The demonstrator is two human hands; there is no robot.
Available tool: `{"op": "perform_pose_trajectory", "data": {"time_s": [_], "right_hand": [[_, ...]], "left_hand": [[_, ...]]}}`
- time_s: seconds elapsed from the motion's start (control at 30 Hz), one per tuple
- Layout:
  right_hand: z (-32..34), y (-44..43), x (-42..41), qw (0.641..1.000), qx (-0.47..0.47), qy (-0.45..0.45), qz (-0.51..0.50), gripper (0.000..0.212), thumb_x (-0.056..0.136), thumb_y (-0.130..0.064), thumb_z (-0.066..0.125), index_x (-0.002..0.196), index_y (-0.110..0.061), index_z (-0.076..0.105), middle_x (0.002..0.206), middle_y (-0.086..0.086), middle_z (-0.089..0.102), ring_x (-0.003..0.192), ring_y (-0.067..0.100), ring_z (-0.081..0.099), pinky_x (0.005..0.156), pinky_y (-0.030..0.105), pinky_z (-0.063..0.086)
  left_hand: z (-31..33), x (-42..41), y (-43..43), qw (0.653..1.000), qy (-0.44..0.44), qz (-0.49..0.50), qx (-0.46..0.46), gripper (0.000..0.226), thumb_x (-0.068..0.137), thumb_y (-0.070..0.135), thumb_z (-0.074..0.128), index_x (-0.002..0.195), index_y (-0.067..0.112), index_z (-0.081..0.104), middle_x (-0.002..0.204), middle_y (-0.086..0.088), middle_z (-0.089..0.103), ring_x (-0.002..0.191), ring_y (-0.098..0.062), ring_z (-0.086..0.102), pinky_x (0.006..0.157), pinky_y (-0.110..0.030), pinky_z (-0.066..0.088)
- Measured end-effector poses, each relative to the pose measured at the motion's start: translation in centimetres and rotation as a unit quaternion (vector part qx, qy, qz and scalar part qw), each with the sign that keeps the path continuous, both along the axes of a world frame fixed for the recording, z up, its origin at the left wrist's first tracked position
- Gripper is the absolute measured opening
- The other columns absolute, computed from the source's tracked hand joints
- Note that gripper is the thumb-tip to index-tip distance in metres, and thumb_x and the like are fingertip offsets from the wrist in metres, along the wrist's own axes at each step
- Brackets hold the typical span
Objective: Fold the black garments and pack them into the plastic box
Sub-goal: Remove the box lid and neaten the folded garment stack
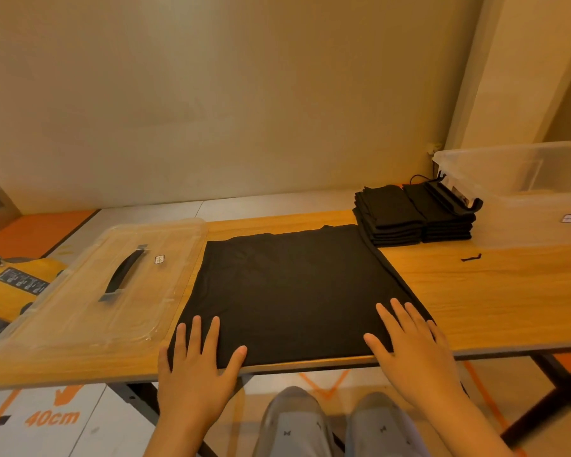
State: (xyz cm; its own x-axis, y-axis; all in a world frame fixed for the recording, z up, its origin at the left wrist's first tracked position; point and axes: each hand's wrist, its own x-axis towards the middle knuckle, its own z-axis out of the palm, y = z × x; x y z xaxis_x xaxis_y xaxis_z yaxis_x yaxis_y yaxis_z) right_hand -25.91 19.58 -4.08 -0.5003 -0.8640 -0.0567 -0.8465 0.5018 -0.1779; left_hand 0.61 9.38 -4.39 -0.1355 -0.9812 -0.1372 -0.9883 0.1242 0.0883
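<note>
Flat on the black garment's (294, 291) near left corner with the left hand (195, 361), fingers straight, grasping nothing; spread mid-worktop (475, 291), stretching far from the fingertips; likewise at near right with the right hand (412, 354), nearer the plastic box (524, 192) far right.

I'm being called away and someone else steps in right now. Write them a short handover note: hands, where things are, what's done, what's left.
Left hand: open, flat on the near left corner of the spread garment.
Right hand: open, flat on its near right corner.
The garment lies flat at the near edge of the table, with the lid to its left. Two stacks of folded garments sit far right, beside the box.
Done: two stacks folded, lid off.
Left: finish folding this garment, then pack everything into the box; no garments show inside it.
</note>
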Motion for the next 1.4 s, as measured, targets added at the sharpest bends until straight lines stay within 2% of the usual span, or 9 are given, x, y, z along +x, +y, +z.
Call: {"op": "perform_pose_trajectory", "data": {"time_s": [0.13, 0.37, 0.57, 0.67, 0.77, 0.97, 1.1, 1.23, 1.4], "right_hand": [[2.1, -2.0, -0.6, 0.998, -0.056, 0.012, 0.018, 0.063, 0.096, -0.06, 0.023, 0.152, -0.033, 0.014, 0.161, -0.006, 0.007, 0.148, 0.013, -0.001, 0.118, 0.037, 0.005], [1.5, -9.2, -2.3, 0.99, -0.016, -0.002, 0.143, 0.062, 0.099, -0.055, 0.023, 0.153, -0.033, 0.0, 0.161, -0.007, -0.008, 0.146, 0.013, -0.016, 0.119, 0.037, -0.003], [-0.2, -7.2, -1.9, 0.992, 0.023, 0.011, 0.12, 0.062, 0.098, -0.058, 0.017, 0.15, -0.035, -0.008, 0.16, -0.01, -0.011, 0.146, 0.01, -0.015, 0.117, 0.034, -0.007], [1.1, -7.9, -1.6, 0.993, 0.021, -0.015, 0.112, 0.061, 0.098, -0.057, 0.023, 0.152, -0.036, 0.006, 0.161, -0.011, 0.0, 0.147, 0.008, -0.007, 0.118, 0.034, -0.005], [3.4, -10.5, -2.9, 0.995, -0.031, 0.002, 0.09, 0.058, 0.097, -0.057, 0.032, 0.149, -0.032, 0.027, 0.158, -0.008, 0.02, 0.146, 0.011, 0.012, 0.119, 0.035, 0.01], [5.7, -19.4, -6.4, 0.988, -0.073, 0.017, 0.138, 0.053, 0.097, -0.042, 0.049, 0.142, -0.016, 0.041, 0.144, 0.004, 0.042, 0.133, 0.022, 0.038, 0.105, 0.037, 0.036], [4.6, -22.9, -7.5, 0.986, 0.008, 0.072, 0.149, 0.048, 0.097, -0.036, 0.052, 0.138, -0.013, 0.044, 0.14, 0.008, 0.044, 0.127, 0.026, 0.042, 0.099, 0.039, 0.043], [4.2, -23.7, -8.8, 0.985, 0.08, 0.071, 0.135, 0.029, 0.098, -0.017, 0.05, 0.127, -0.011, 0.051, 0.126, 0.011, 0.05, 0.112, 0.028, 0.05, 0.09, 0.04, 0.048], [4.7, -23.5, -9.9, 0.981, 0.103, 0.096, 0.132, 0.035, 0.092, 0.003, 0.049, 0.123, -0.012, 0.053, 0.123, 0.011, 0.054, 0.109, 0.027, 0.053, 0.085, 0.037, 0.05]], "left_hand": [[2.0, -0.6, -1.1, 0.999, 0.032, 0.007, -0.024, 0.075, 0.09, 0.068, 0.009, 0.152, 0.03, -0.01, 0.161, -0.002, -0.012, 0.147, -0.022, -0.014, 0.118, -0.044, -0.005], [1.5, -3.2, -10.1, 0.99, 0.054, -0.13, -0.03, 0.068, 0.097, 0.058, 0.017, 0.152, 0.027, -0.009, 0.159, 0.002, -0.018, 0.145, -0.014, -0.021, 0.12, -0.04, -0.007], [-0.1, -1.2, -8.2, 0.991, 0.025, -0.133, -0.002, 0.108, 0.043, 0.084, -0.038, 0.14, 0.037, -0.024, 0.148, 0.011, -0.03, 0.141, -0.01, -0.025, 0.118, -0.036, -0.011], [0.5, -1.4, -8.1, 0.993, 0.032, -0.108, 0.021, 0.082, 0.075, 0.079, -0.01, 0.143, 0.035, -0.022, 0.154, 0.008, -0.027, 0.142, -0.011, -0.025, 0.119, -0.037, -0.01], [2.4, -2.2, -9.9, 0.991, 0.072, -0.112, 0.017, 0.07, 0.095, 0.061, 0.021, 0.153, 0.028, -0.001, 0.161, 0.004, -0.008, 0.146, -0.012, -0.012, 0.121, -0.037, -0.001], [4.9, -3.4, -20.3, 0.981, 0.063, -0.173, -0.056, 0.048, 0.099, 0.034, 0.045, 0.144, 0.018, 0.04, 0.147, -0.003, 0.042, 0.133, -0.022, 0.041, 0.106, -0.035, 0.035], [4.2, -2.4, -24.7, 0.984, -0.022, -0.177, -0.02, 0.047, 0.096, 0.025, 0.053, 0.141, 0.018, 0.043, 0.142, -0.005, 0.048, 0.129, -0.024, 0.043, 0.103, -0.036, 0.037], [4.1, -1.9, -25.8, 0.98, -0.036, -0.187, -0.051, 0.04, 0.093, 0.03, 0.059, 0.132, 0.022, 0.053, 0.129, -0.001, 0.056, 0.121, -0.021, 0.044, 0.098, -0.034, 0.038], [4.3, -2.1, -26.1, 0.981, -0.039, -0.186, -0.042, 0.029, 0.092, 0.03, 0.061, 0.119, 0.022, 0.059, 0.114, -0.001, 0.061, 0.11, -0.019, 0.047, 0.088, -0.032, 0.039]]}}
